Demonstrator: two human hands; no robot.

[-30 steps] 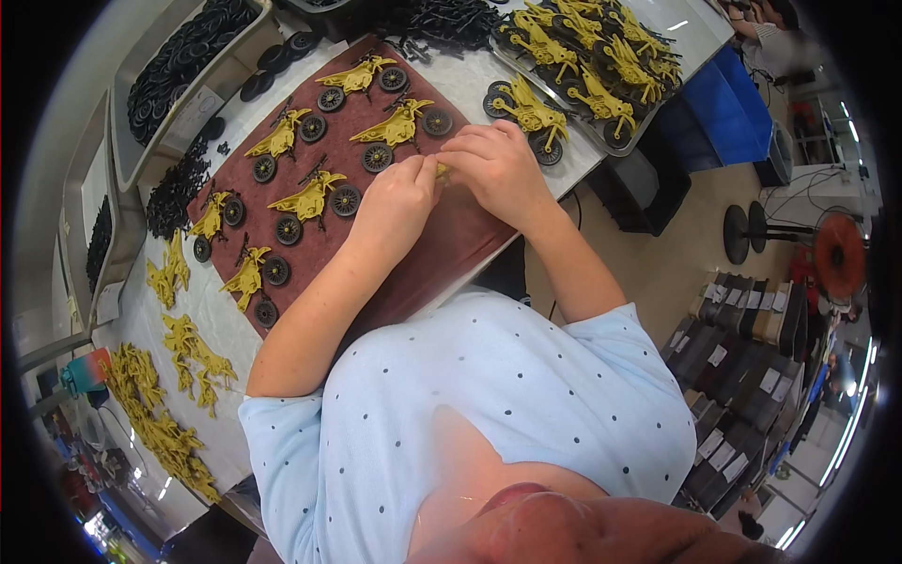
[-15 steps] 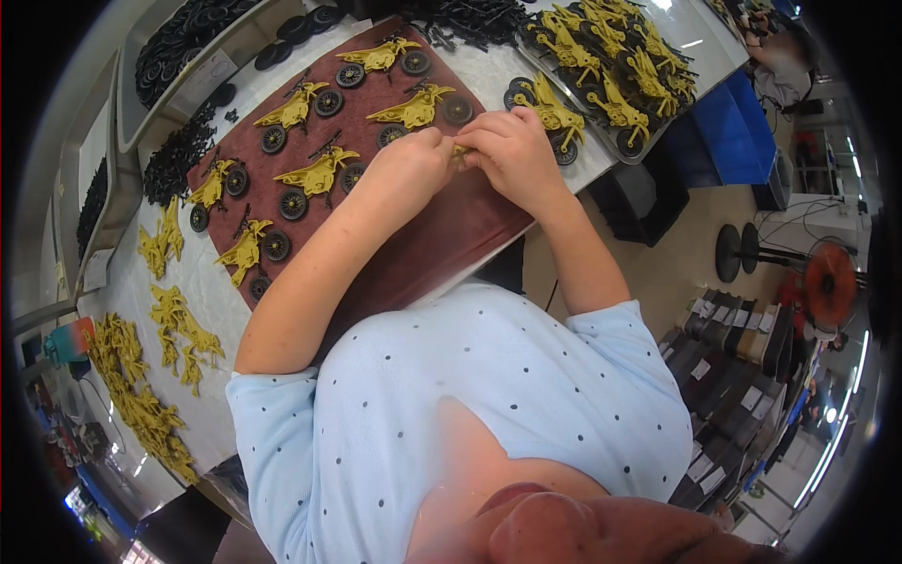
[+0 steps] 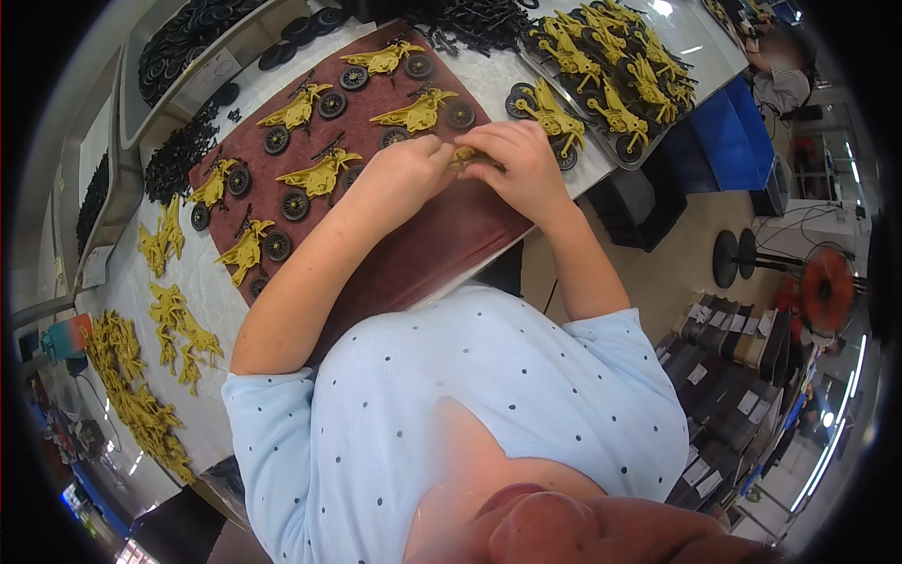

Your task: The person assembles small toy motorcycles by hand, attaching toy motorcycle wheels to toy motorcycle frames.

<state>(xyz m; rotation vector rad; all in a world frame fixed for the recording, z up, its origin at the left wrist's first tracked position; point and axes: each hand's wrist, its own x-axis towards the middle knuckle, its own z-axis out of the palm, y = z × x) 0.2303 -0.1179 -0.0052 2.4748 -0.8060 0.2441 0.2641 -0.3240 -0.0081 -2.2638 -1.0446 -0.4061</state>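
Both hands meet over the right part of a dark red cloth (image 3: pixel 404 273). Between them is a small yellow toy motorcycle body (image 3: pixel 464 160), mostly hidden by fingers. My left hand (image 3: pixel 404 179) is closed, its fingertips pinching the body's left end. From the other side, my right hand (image 3: pixel 517 167) grips it with thumb and bent fingers. Several toy motorcycles (image 3: pixel 319 176), yellow with black spoked wheels, lie in rows on the cloth beyond and left of my hands. Another toy motorcycle (image 3: pixel 554 120) rests on the white tabletop just past my right hand.
A tray (image 3: pixel 631 166) heaped with yellow motorcycles stands at the far right. Loose yellow bodies (image 3: pixel 141 404) pile up at left. Black small parts (image 3: pixel 178 150) and a bin of black tires (image 3: pixel 202 42) sit far left. Beyond the right table edge are blue (image 3: pixel 738 141) and black bins (image 3: pixel 648 211).
My right hand has loosened and shifted slightly, its fingers spreading so more of the yellow body shows. My left hand stays almost in place.
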